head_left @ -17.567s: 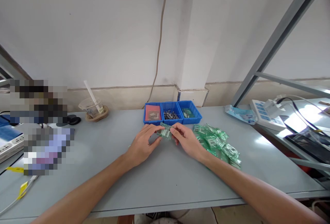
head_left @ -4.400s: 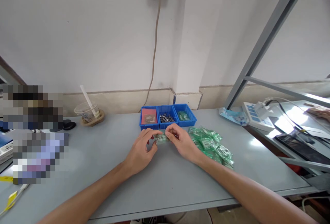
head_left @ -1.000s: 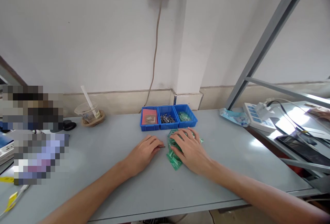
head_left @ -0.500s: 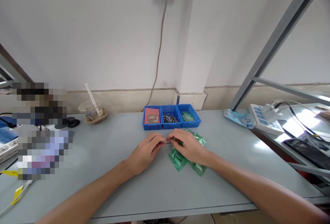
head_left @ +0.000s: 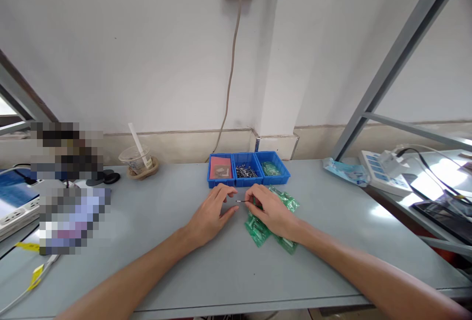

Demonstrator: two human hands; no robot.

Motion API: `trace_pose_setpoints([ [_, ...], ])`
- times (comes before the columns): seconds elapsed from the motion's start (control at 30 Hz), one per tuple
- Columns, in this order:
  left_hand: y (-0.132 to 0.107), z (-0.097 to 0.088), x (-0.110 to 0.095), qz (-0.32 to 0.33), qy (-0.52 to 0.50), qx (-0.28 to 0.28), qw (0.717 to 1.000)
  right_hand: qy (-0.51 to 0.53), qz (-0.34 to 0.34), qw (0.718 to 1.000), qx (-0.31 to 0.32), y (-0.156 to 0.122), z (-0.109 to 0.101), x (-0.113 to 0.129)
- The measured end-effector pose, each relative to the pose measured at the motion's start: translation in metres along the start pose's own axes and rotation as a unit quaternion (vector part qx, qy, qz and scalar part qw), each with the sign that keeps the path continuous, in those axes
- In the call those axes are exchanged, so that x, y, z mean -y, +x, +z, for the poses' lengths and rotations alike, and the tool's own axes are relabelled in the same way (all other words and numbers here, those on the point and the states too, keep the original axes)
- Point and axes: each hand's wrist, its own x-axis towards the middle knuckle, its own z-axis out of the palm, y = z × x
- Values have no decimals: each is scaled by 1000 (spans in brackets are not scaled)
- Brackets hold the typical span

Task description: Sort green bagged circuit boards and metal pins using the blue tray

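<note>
Half the green packets (head_left: 258,229) lie hidden under the right hand (head_left: 271,211).

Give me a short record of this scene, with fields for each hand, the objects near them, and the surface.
left hand: on the table, fingers curled, holds nothing visible
right hand: pinches a small pin, rests on the green bags
green bags: pile partly under the right hand
blue trays: three in a row, behind the hands
table: grey
</note>
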Motion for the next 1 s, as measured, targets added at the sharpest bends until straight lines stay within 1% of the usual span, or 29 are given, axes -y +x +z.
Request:
trace_pose_setpoints([
  [0.1, 2, -4, 4, -28, 36, 3, 999, 91, 58, 993, -36, 1, -3, -1],
  [0.2, 3, -9, 7, -46, 55, 17, 997, 205, 98, 972, -64, 5, -6, -3],
  [0.27, 3, -10, 8, -52, 65, 25, 996, 297, 121, 945, -66, 8, -8, -4],
  [0.33, 2, -10, 9, -55, 72, 31, 995, 390, 142, 908, -59, 10, -11, -4],
  [0.4, 1, -10, 9, -54, 76, 37, 995, 456, 160, 874, -54, 10, -13, -3],
  [0.47, 1, -8, 10, -52, 78, 46, 995, 488, 177, 853, -56, 10, -15, -2],
  [0.53, 1, -7, 11, -49, 78, 55, 994, 492, 192, 847, -63, 9, -16, -2],
  [0.67, 1, -5, 9, -39, 76, 66, 994, 465, 210, 854, -99, 12, -12, -9],
  [0.73, 1, -5, 6, -28, 72, 70, 995, 456, 207, 858, -113, 15, -10, -13],
  [0.77, 1, -5, 5, -23, 70, 72, 995, 448, 202, 863, -116, 17, -10, -14],
  [0.8, 1, -5, 4, -20, 68, 75, 995, 428, 195, 875, -119, 17, -11, -15],
  [0.83, 0, -5, 3, -18, 67, 78, 995, 390, 188, 893, -122, 18, -12, -16],
  [0.87, 0, -6, 3, -16, 66, 81, 994, 331, 177, 919, -125, 17, -14, -16],
  [0.93, 0, -7, 3, -14, 65, 84, 994, 157, 139, 970, -121, 14, -17, -17],
  [0.97, 0, -7, 3, -14, 64, 83, 994, 58, 107, 987, -110, 12, -18, -17],
  [1.0, 0, -8, 3, -14, 64, 81, 995, -33, 72, 992, -93, 9, -18, -18],
])
